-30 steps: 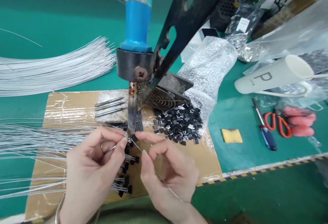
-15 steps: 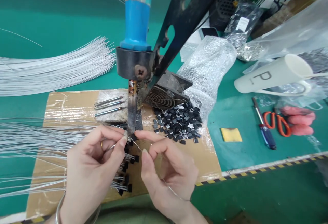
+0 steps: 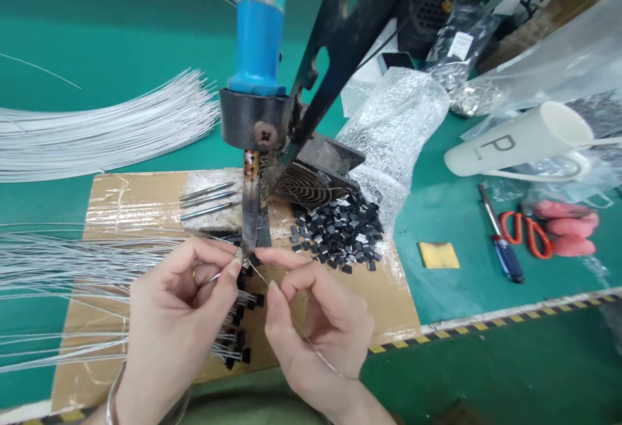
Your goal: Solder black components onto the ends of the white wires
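Note:
A soldering iron (image 3: pixel 257 49) with a blue handle hangs tip-down in a black holder, its tip between my two hands. My left hand (image 3: pixel 182 308) is closed, thumb and fingers pinching a thin cable beside the tip; the cable's end is mostly covered by fingertips. My right hand (image 3: pixel 318 321) is closed around a thin strand of solder wire (image 3: pixel 260 274), which runs up toward the tip and back across the palm. Its index finger reaches close to a small black connector at the tip. Finished-looking cables with black connectors (image 3: pixel 238 341) lie under and beside my left hand.
Loose black connectors (image 3: pixel 340 230) are heaped on the cardboard (image 3: pixel 383 302). White wires (image 3: pixel 111 130) lie in a bundle at the left. A yellow sponge (image 3: pixel 438 256), a screwdriver (image 3: pixel 505 250), red scissors (image 3: pixel 527 234) and a white mug (image 3: pixel 515 140) are to the right.
Both hands stay at the iron's tip with almost the same grip. My right hand has shifted very slightly left.

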The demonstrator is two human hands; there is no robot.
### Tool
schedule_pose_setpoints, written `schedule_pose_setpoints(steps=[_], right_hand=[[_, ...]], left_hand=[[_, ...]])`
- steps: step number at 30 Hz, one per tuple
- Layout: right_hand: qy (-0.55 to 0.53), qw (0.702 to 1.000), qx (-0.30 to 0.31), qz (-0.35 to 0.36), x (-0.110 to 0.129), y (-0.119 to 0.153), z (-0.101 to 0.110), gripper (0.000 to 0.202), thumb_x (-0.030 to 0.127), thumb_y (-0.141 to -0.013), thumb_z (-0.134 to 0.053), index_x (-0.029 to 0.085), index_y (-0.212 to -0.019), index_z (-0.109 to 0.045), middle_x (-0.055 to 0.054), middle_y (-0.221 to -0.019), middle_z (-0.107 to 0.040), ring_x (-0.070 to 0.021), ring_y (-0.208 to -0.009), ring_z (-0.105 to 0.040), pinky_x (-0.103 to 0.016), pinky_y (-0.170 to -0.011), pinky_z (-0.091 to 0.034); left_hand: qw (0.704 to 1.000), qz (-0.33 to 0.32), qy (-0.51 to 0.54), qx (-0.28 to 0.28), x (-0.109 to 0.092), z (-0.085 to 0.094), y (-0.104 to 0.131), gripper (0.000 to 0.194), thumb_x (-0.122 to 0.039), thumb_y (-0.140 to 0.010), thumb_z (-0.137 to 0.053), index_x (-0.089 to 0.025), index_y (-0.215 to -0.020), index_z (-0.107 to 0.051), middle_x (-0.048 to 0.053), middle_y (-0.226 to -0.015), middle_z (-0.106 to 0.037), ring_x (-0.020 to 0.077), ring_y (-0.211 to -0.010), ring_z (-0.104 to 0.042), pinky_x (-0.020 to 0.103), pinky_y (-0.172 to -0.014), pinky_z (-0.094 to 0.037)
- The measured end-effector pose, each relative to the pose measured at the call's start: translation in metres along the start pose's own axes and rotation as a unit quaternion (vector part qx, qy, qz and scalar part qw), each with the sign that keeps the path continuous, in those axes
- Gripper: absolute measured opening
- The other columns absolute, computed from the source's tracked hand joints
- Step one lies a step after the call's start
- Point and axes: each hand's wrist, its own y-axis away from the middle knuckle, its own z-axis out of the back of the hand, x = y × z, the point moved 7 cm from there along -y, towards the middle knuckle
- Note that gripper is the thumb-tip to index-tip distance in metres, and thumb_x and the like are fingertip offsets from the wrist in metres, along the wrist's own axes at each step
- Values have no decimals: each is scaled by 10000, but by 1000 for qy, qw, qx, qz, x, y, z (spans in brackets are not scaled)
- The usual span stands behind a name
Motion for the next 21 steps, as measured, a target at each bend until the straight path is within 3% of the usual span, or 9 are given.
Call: schedule_pose_setpoints(steps=[21], right_hand=[[8,1000,-5,12,0,0,0,239,22,-825,-684,240,-784,-595,-78,-1084,-867,-215,-938,-853,-305,-876,-675]], left_hand=[[999,-33,-22,-11,-7,2,0,85,-182,-781,-761,-227,-711,-739,-44,-727,-775,43,-496,-608,85,-465,-478]])
